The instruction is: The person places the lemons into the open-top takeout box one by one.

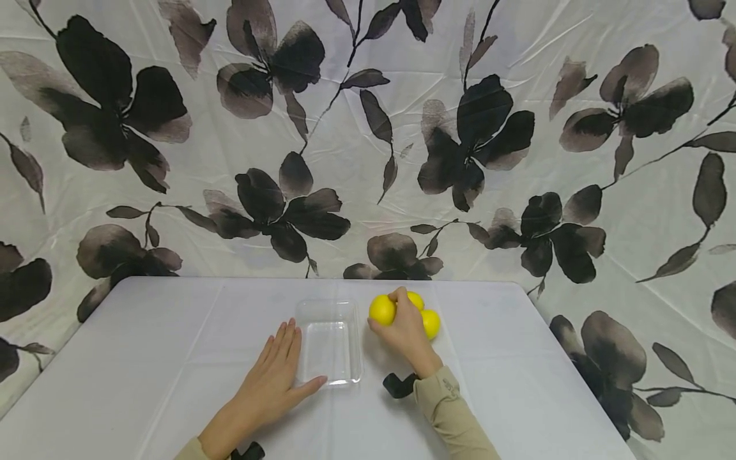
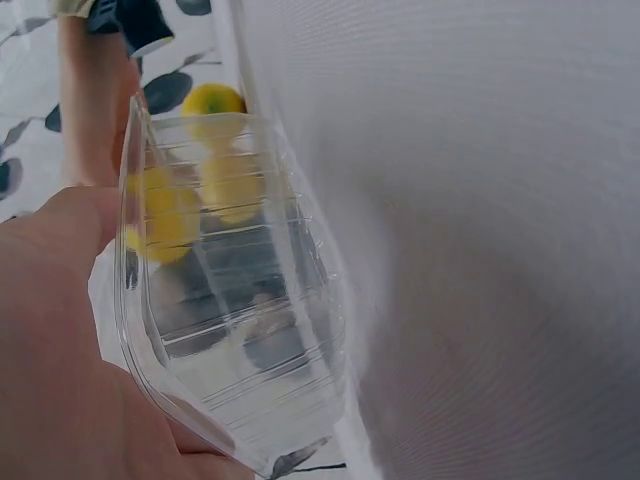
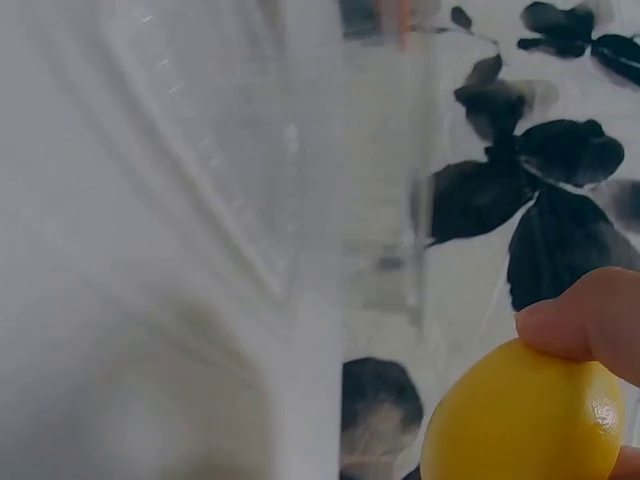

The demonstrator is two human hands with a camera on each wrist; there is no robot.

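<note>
A clear plastic container (image 1: 329, 351) stands on the table, its open top facing up. My left hand (image 1: 273, 374) lies against its left side, fingers straight, with the thumb spread along the near rim. To the right of the container, my right hand (image 1: 409, 332) pinches a yellow lemon (image 1: 382, 310) between thumb and fingers. In the right wrist view the thumb presses on top of this lemon (image 3: 525, 415). Two more lemons, one at the back (image 1: 415, 299) and one in front (image 1: 430, 324), sit just beyond the right hand, partly hidden by it. Through the container's ribbed wall (image 2: 240, 330), the left wrist view shows yellow lemons.
A white cloth covers the table (image 1: 138, 377). Behind it hangs a pale curtain (image 1: 368, 140) printed with dark flowers. A black strap piece (image 1: 398, 386) sits at the right wrist, and another (image 1: 250, 452) at the left.
</note>
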